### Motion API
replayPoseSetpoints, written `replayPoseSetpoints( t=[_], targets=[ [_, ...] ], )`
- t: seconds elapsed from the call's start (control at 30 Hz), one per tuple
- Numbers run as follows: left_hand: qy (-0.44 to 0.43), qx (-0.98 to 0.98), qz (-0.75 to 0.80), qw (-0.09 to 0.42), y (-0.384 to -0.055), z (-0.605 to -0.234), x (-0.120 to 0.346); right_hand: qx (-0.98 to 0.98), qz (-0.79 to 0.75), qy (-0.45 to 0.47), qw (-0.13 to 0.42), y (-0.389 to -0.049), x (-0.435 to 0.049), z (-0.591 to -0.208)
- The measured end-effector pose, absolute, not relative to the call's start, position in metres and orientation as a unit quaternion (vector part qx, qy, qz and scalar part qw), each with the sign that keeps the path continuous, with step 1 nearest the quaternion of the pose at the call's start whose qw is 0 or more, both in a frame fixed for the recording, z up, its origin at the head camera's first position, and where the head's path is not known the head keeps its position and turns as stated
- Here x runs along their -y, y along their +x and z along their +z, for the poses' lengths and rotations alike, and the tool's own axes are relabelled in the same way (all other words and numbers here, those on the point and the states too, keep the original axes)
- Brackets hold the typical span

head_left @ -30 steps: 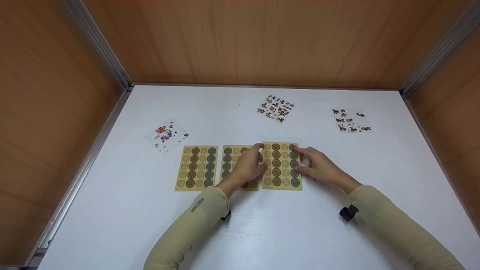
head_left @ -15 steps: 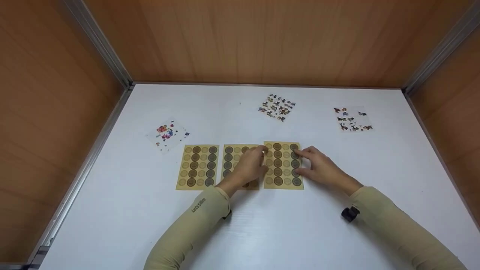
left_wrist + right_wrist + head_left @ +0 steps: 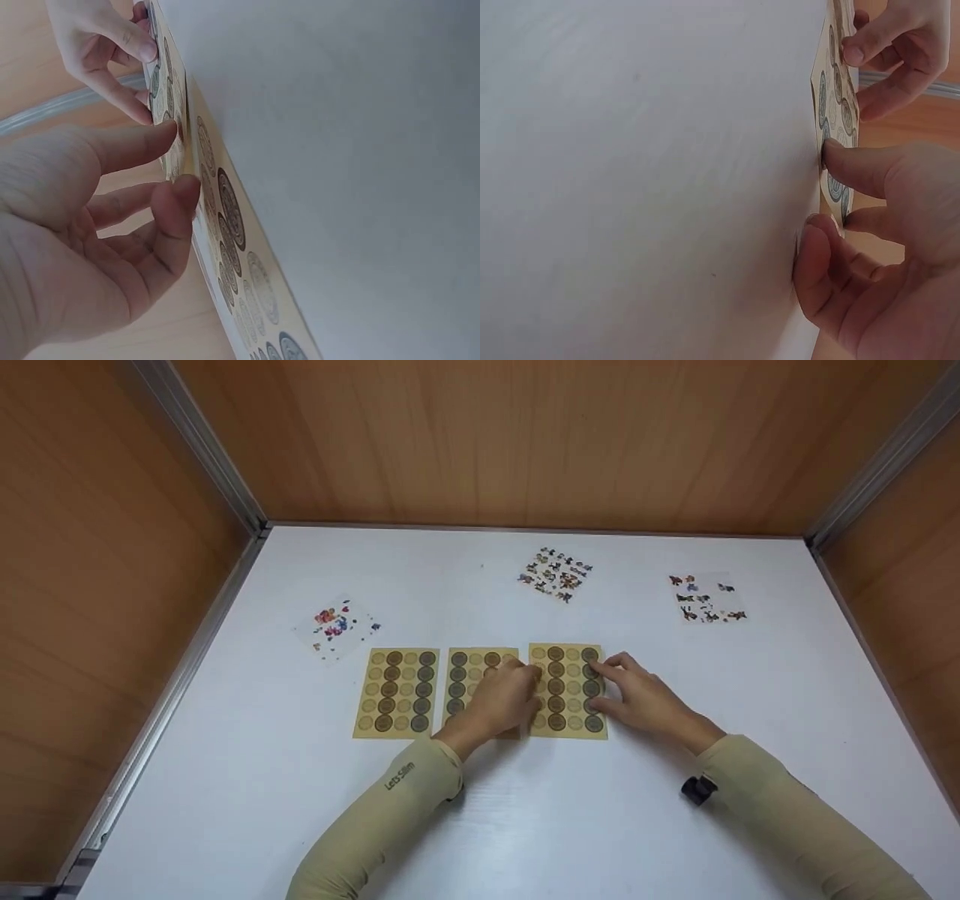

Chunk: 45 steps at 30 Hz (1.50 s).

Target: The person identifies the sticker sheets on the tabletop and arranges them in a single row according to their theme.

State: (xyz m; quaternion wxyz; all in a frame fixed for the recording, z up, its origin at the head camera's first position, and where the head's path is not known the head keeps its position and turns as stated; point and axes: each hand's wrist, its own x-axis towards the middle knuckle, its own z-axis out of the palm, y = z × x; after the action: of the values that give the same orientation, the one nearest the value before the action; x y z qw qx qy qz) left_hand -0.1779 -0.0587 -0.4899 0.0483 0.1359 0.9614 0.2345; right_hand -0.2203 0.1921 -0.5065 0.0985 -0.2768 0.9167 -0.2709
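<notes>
L forearm (image 3: 379, 817) in from 7 o'clock, aimed approx. 1–2; L hand (image 3: 501, 701) at its end, fingers curled. R forearm (image 3: 799, 814) in from 4 o'clock, aimed approx. 10; R hand (image 3: 639, 695) w/ thumb & index tips apart, pointing approx. 9–10.

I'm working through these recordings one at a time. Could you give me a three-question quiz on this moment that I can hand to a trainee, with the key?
1. How many tan sheets lie in the row in the head view?

2. True or false: the right grip touches the right tan sheet.

3. In the head view, the middle clear sheet lies:
a) on top of the tan sheets
b) beyond the tan sheets
c) underneath the tan sheets

Key: 1. Three. 2. True. 3. b.
</notes>
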Motion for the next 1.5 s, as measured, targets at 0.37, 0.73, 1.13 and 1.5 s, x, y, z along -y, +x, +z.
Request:
replayPoseSetpoints(
  t=[0.37,0.73,1.13,1.5],
  targets=[
    [0.219,-0.963,0.155,0.009,-0.169,-0.489,0.054,-0.923,-0.236,-0.291,0.083,-0.216,-0.191,-0.503],
    [0.229,-0.969,0.068,0.070,-0.163,-0.490,0.057,-0.914,-0.223,-0.311,0.133,-0.220,-0.203,-0.486],
    [0.213,-0.963,0.076,0.146,-0.159,-0.493,0.059,-0.898,-0.163,-0.381,0.148,-0.227,-0.210,-0.507],
    [0.210,-0.961,0.086,0.157,-0.160,-0.495,0.060,-0.897,-0.153,-0.392,0.138,-0.226,-0.209,-0.506]
  ],
)
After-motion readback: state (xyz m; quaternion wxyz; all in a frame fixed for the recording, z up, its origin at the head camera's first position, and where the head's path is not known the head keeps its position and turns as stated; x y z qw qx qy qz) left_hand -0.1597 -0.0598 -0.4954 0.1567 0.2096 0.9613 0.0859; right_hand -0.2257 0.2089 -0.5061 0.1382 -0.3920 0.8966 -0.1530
